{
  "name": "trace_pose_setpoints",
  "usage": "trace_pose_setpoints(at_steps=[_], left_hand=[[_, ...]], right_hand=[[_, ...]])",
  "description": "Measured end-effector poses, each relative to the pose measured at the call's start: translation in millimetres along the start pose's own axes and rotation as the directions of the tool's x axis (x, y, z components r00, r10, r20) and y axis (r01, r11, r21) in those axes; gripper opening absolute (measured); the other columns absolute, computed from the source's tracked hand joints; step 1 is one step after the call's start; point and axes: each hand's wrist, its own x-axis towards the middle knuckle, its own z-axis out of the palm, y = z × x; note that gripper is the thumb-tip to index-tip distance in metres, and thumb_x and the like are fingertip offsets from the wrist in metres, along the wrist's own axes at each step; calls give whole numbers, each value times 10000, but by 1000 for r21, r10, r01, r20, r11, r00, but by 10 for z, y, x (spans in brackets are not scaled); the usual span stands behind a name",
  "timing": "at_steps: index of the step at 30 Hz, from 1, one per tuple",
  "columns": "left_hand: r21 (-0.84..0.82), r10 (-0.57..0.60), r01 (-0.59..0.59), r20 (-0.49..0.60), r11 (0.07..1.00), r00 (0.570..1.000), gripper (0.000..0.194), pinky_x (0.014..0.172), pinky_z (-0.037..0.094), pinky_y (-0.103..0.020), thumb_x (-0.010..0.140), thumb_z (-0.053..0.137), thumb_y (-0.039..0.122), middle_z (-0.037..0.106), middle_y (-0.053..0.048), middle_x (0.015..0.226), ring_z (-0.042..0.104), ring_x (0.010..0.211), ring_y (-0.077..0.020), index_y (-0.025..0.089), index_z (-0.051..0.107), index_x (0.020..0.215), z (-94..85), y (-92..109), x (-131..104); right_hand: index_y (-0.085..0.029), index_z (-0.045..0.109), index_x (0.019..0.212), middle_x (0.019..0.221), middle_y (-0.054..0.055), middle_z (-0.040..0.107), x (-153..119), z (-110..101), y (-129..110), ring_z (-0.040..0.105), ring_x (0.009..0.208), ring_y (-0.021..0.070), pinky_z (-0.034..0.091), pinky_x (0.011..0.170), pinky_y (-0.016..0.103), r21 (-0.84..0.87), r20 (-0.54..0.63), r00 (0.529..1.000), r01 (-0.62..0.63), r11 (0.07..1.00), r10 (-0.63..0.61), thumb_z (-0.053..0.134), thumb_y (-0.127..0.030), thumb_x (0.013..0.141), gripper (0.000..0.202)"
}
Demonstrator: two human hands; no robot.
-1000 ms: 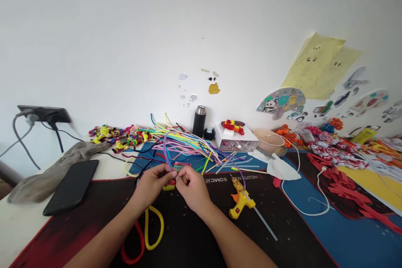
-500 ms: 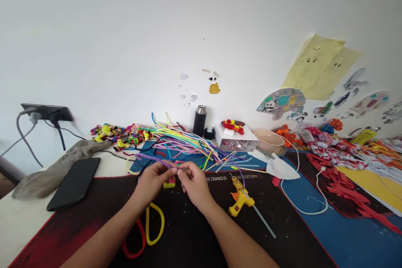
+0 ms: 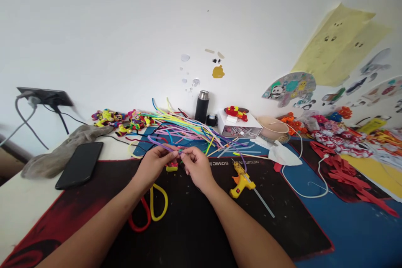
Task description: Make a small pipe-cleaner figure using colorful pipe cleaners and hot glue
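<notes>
My left hand (image 3: 156, 162) pinches a purple pipe cleaner (image 3: 158, 143), whose free end sticks out to the upper left. Close beside it, my right hand (image 3: 197, 166) has thumb and fingers pressed together on the same purple piece; the fingertips of both hands nearly meet. Small green and pink bits show between them, too small to make out. Just below the fingers a small yellow and pink piece (image 3: 171, 168) lies on the black mat. A yellow loop (image 3: 166, 205) and a red loop (image 3: 140, 229) lie below my left wrist.
A yellow glue gun (image 3: 241, 185) with a clear stick lies to the right on the black mat (image 3: 282, 226). Behind the hands are piled pipe cleaners (image 3: 188, 127), a black bottle (image 3: 202, 108) and a white box (image 3: 240, 127). A black phone (image 3: 80, 165) lies left.
The view has tilted down and shifted, so the table things appear higher. Both hands stay together at the purple piece, with green and pink bits now showing more between the fingertips.
</notes>
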Motion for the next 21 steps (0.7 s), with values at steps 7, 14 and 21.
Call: trace_pose_setpoints(at_steps=[7, 14, 21], left_hand=[[-8, 18, -18, -13, 1000, 1000, 438, 664, 546, -290, 644, 983, 541, 766, -40, 811, 672, 723, -189, 182, 814, 831, 24, 37, 14], [-48, -38, 40, 24, 998, 999, 479, 639, 534, -283, 678, 972, 545, 772, -39, 784, 678, 697, -187, 190, 823, 962, -7, -36, 30], [75, -45, 45, -4, 996, 999, 539, 641, 508, -301, 631, 961, 638, 783, -60, 751, 686, 687, -207, 174, 822, 867, -8, -4, 33]], right_hand=[[-223, 642, 915, 515, -102, 519, 18, -1, -22, 453, 396, 102, 332, 429, 235, 31, 17, 1000, -23, 999, 23, 748, -458, 871, 262], [-231, 618, 883, 521, -101, 531, 14, -7, -45, 458, 395, 101, 333, 428, 235, 47, 3, 999, -32, 998, 32, 762, -477, 855, 287], [-234, 604, 848, 493, -110, 489, 17, -21, -74, 449, 398, 105, 318, 438, 241, 8, 3, 1000, -22, 1000, 22, 742, -474, 875, 278]])
